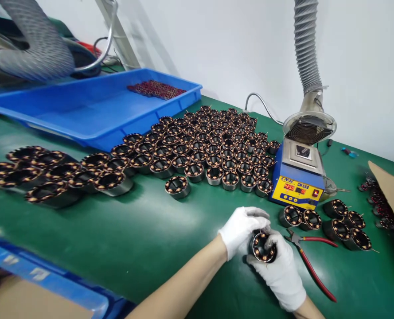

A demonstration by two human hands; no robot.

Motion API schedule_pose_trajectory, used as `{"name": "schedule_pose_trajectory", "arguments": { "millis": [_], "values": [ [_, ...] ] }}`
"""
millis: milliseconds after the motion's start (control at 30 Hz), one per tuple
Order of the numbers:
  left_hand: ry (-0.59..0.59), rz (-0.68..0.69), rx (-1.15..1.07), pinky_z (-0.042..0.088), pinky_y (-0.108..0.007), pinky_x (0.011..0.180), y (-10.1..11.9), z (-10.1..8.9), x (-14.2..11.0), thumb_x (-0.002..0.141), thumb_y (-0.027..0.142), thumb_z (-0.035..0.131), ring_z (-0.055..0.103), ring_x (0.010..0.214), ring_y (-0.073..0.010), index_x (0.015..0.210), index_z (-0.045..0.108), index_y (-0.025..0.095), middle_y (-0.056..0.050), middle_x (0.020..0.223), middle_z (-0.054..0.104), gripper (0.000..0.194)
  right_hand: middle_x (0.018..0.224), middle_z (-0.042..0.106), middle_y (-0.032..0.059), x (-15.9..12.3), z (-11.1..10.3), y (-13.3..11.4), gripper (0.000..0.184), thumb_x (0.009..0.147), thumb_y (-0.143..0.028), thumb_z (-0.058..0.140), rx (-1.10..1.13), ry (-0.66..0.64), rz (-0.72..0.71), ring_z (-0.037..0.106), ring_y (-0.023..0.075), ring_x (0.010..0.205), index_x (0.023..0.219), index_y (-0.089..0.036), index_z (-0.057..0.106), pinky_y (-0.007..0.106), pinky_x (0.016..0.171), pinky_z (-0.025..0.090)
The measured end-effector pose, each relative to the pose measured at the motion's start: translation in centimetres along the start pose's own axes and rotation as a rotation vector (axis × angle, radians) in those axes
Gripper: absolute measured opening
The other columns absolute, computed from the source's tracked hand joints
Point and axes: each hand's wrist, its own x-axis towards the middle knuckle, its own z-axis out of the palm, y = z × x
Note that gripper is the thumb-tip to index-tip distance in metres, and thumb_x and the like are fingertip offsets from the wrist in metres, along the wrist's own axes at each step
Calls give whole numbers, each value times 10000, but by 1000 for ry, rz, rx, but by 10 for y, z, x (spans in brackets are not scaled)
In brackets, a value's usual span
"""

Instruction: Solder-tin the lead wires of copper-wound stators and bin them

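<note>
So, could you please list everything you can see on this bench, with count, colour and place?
stator in hand: one, copper and black, held by both hands.
loose stators: dozens, copper and dark, mid-table and left.
finished stators: about six, near the solder pot.
solder pot: one, blue and yellow, right of centre.
fume hose: one, grey, above the pot.
pliers: one, red handles, beside the right hand.
blue tray: one, far left, small reddish parts in its corner.
table: green mat.
left hand: white glove.
right hand: white glove.
</note>
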Motion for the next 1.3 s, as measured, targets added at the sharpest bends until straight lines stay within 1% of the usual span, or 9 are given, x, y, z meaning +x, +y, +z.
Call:
{"name": "schedule_pose_trajectory", "arguments": {
  "millis": [167, 333, 500, 600, 700, 833, 1100, 1167, 1300],
  "values": [
    [92, 119, 75, 411, -329, 913, 11, -23, -1, 710, 499, 572, 562, 990, -250, 1072, 537, 81, -124, 994, 624, 554, 900, 675, 60, -3, 2, 3, 354, 546, -269, 746, 25, 12, -32, 648, 219, 751, 738, -246, 450, 328, 640, 517],
    [-242, 88, 391, 401, -314, 900, 23, -46, -5, 662, 384, 718, 532, 1038, -275, 1035, 630, 176, -54, 1073, 611, 436, 927, 684, 61, -4, 1, 4, 367, 534, -239, 753, 34, 25, -62, 659, 225, 770, 762, -248, 466, 329, 653, 529],
    [-393, 233, 530, 288, -277, 970, 15, -41, 0, 790, 331, 576, 528, 991, -226, 916, 679, 241, -6, 980, 641, 185, 852, 687, 43, -4, 1, 5, 414, 530, -263, 749, 44, 56, -44, 665, 212, 701, 852, -249, 489, 311, 605, 540],
    [-352, 266, 545, 295, -286, 959, 9, -36, 3, 753, 342, 592, 515, 993, -240, 944, 673, 235, -23, 989, 631, 233, 809, 682, 28, -3, 2, 5, 415, 523, -249, 731, 51, 66, -34, 659, 202, 657, 867, -245, 498, 302, 585, 541],
    [-235, 197, 504, 413, -272, 768, 5, -33, 3, 686, 338, 629, 561, 851, -232, 1011, 645, 200, -33, 896, 636, 354, 826, 683, 36, -2, 2, 4, 388, 525, -237, 708, 61, 63, -46, 661, 209, 684, 855, -244, 503, 317, 612, 547],
    [-128, 102, 352, 419, -245, 576, 1, -26, 1, 596, 318, 657, 562, 657, -199, 897, 665, 147, -19, 714, 632, 346, 851, 684, 41, -1, 1, 3, 372, 537, -227, 702, 62, 28, -63, 663, 210, 711, 859, -243, 516, 317, 635, 550],
    [142, 159, 53, 462, -286, 744, 10, -22, 3, 631, 443, 622, 594, 752, -208, 908, 606, 108, -62, 759, 641, 435, 877, 693, 50, -3, 3, 6, 391, 543, -234, 718, 51, 71, -100, 674, 214, 754, 881, -240, 522, 308, 661, 550],
    [149, 166, 55, 454, -294, 790, 12, -24, 2, 620, 450, 644, 590, 832, -223, 926, 603, 110, -73, 828, 646, 460, 874, 695, 51, -3, 2, 6, 385, 545, -245, 722, 56, 73, -105, 675, 216, 751, 875, -239, 523, 307, 657, 551],
    [-28, 80, 87, 467, -311, 784, 12, -23, 0, 552, 426, 710, 590, 881, -254, 965, 618, 108, -81, 900, 648, 529, 878, 695, 49, -1, 1, 4, 366, 554, -239, 708, 48, 59, -118, 674, 213, 748, 875, -239, 532, 302, 657, 552]
  ]
}}
